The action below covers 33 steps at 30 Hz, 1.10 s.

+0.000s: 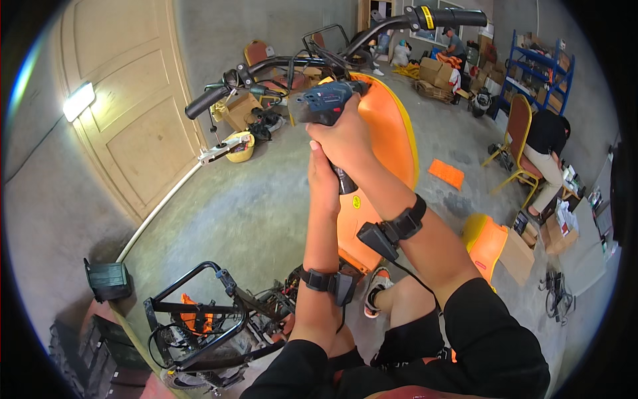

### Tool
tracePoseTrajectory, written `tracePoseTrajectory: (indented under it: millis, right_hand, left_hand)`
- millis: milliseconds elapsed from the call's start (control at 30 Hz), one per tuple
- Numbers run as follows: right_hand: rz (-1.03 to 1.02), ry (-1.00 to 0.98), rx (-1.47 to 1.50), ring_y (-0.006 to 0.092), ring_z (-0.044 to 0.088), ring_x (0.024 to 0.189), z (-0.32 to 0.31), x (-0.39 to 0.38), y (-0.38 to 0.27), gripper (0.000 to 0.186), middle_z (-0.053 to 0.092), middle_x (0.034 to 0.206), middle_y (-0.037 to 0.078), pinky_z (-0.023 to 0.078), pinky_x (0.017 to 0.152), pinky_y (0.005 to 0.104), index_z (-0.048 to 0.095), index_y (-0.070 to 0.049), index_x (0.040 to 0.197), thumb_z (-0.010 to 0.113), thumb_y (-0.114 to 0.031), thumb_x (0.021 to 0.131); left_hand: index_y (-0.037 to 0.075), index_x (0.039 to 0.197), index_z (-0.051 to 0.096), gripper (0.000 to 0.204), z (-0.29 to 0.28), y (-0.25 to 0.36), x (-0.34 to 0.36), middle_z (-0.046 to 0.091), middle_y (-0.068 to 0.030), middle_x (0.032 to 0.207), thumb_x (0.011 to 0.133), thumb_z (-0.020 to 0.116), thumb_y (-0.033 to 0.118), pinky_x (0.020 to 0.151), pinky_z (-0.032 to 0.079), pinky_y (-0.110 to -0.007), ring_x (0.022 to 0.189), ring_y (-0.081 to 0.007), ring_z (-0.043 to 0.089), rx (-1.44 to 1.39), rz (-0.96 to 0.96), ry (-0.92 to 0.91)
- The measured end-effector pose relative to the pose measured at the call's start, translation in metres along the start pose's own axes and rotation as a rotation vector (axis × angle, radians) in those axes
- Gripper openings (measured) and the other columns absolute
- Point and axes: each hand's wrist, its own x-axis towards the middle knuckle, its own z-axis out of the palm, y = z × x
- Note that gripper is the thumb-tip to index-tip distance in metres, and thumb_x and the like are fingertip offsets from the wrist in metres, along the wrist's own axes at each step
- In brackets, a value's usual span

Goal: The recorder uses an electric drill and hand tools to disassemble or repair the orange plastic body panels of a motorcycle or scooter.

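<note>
My right hand is wrapped round the grip of a blue cordless drill. The drill's dark chuck end points right, at the upper edge of a long orange plastic panel with a yellow rim. Whether the tip touches the panel cannot be made out. Just below, my left hand presses against the lower grip, beside the dark base of the drill; most of its fingers are hidden. Black handlebars with rubber grips rise behind the drill. Each of my wrists wears a black strapped device.
At lower left stands a black metal frame with wiring. An orange piece and an orange-yellow panel lie on the floor at right. A person sits bent over on a chair; another is by the cardboard boxes at the back.
</note>
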Motion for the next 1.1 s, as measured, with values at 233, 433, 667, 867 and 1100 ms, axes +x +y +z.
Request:
tracePoseTrajectory:
  millis: [233,433,667,867,1100]
  right_hand:
    - [-0.149,-0.148,0.353,0.0164,0.062,0.086,-0.045,-0.035,0.006,0.060,0.064,0.099,0.010,0.051,0.078,0.0300,0.052,0.000,0.124,0.076,-0.010,0.069]
    - [0.104,-0.502,0.675,0.0131,0.062,0.083,-0.160,-0.126,0.032,0.055,0.065,0.095,0.007,0.050,0.074,0.0280,0.054,0.001,0.120,0.075,-0.011,0.070]
    - [0.249,-0.359,0.221,0.0166,0.060,0.089,-0.282,-0.248,0.158,0.088,0.063,0.103,0.010,0.051,0.078,0.0295,0.030,-0.003,0.149,0.071,-0.001,0.071]
    - [0.765,-0.713,-0.610,0.0418,0.062,0.102,-0.343,-0.422,0.295,0.107,0.061,0.108,0.033,0.051,0.088,0.0401,0.020,0.009,0.146,0.080,-0.019,0.061]
    - [0.926,-0.652,-0.489,0.0408,0.064,0.098,-0.338,-0.602,0.415,0.105,0.064,0.102,0.030,0.052,0.082,0.0418,0.018,0.014,0.144,0.078,-0.016,0.062]
  left_hand:
    - [0.004,0.145,0.032,0.082,0.006,0.016,-0.050,0.048,-0.0105,0.139,0.094,0.029,0.068,0.103,0.043,-0.037,0.126,-0.0218,0.050,0.033,-0.088,-0.188]
    - [0.000,0.135,0.046,0.072,-0.010,0.052,-0.091,0.066,-0.0130,0.105,0.096,0.038,0.060,0.084,0.051,-0.031,0.096,-0.0212,0.065,0.243,-0.305,-0.461]
    - [-0.001,0.133,0.051,0.045,-0.094,0.091,-0.141,0.071,-0.0146,0.096,0.100,0.052,0.029,0.080,0.052,-0.031,0.089,-0.0205,0.068,1.071,-0.311,-0.249]
    - [0.003,0.121,0.062,0.038,-0.186,0.181,-0.229,0.070,-0.0166,0.105,0.100,0.049,0.032,0.083,0.050,-0.038,0.100,-0.0278,0.066,1.683,0.145,0.095]
    - [-0.009,0.107,0.063,0.075,-0.236,0.206,-0.260,0.066,-0.0141,0.069,0.099,0.033,0.059,0.066,0.050,-0.033,0.066,-0.0212,0.066,1.677,-0.574,0.291]
